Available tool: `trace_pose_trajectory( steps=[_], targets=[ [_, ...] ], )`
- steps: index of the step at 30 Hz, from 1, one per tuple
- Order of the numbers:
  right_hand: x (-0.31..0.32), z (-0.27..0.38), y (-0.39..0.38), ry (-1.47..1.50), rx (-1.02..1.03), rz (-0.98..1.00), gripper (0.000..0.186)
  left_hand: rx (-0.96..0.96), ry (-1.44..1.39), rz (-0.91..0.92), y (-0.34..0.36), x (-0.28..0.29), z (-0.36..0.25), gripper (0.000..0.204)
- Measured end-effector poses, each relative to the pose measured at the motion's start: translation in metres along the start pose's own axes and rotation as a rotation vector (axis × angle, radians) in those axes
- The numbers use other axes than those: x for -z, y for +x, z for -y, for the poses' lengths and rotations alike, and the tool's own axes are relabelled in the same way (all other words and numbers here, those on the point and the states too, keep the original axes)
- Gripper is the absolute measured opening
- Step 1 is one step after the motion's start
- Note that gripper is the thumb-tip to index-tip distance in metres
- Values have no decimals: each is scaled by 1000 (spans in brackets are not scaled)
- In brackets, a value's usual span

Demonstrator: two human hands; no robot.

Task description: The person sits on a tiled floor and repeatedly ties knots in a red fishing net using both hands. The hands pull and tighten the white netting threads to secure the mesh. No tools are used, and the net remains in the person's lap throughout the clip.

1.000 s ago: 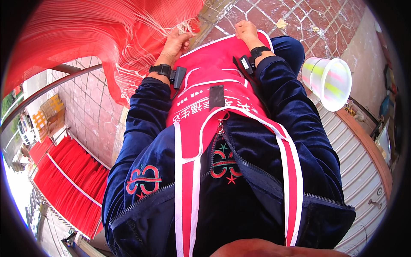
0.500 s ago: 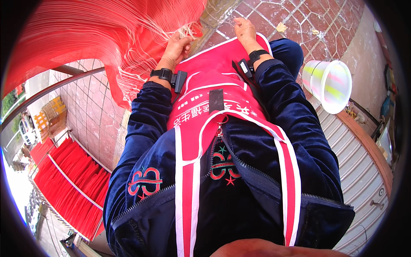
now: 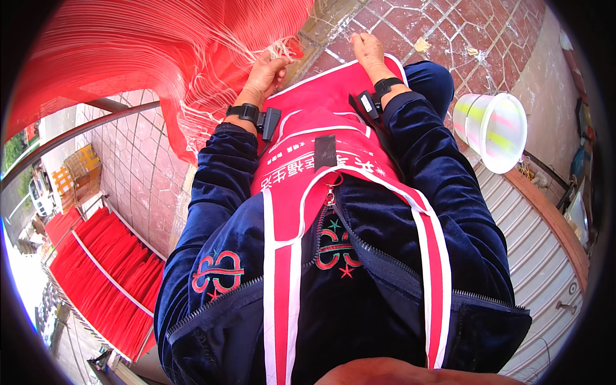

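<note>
A large sheet of red fabric (image 3: 115, 58) with long pale fringe threads (image 3: 282, 51) fills the upper left. My left hand (image 3: 265, 74) grips the pale threads at the fabric's edge, fingers curled. Across the red apron (image 3: 314, 90) over my lap, my right hand (image 3: 369, 54) is raised with fingertips pinched; what they hold is too fine to make out. Both wrists wear black bands with small devices.
A striped translucent bucket (image 3: 475, 122) lies tilted at the right, beside a slatted metal panel (image 3: 532, 244). A metal rail (image 3: 51, 154), cardboard boxes (image 3: 83, 173) and a rack of red sheets (image 3: 102, 276) are at the left. Tiled paving (image 3: 449, 32) lies ahead.
My right hand rose slightly and has since lowered a little, shifting left overall. My left hand moved slightly right and down, still at the fringe.
</note>
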State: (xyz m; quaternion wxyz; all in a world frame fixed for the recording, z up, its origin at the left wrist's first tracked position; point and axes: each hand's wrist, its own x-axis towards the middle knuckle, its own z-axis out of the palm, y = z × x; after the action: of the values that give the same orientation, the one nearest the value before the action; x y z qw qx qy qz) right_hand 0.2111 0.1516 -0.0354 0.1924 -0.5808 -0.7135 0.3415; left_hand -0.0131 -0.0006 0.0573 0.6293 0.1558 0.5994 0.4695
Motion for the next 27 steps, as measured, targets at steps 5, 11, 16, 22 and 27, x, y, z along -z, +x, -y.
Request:
trace_pose_trajectory(
  steps=[5,11,16,22,27],
  targets=[
    [4,-1,4,225,-267,112,56,3,-29,22,2,3,1,15],
    [-2,-8,6,59,-233,127,56,5,-15,14,3,4,1,15],
    [4,-2,1,-19,-141,163,49,8,24,2,-1,2,-1,11],
    [-5,3,-6,-131,-30,51,62,18,39,-16,-2,0,-1,10],
    [-8,-14,3,59,-85,88,53,14,26,-9,0,2,1,10]
  ],
)
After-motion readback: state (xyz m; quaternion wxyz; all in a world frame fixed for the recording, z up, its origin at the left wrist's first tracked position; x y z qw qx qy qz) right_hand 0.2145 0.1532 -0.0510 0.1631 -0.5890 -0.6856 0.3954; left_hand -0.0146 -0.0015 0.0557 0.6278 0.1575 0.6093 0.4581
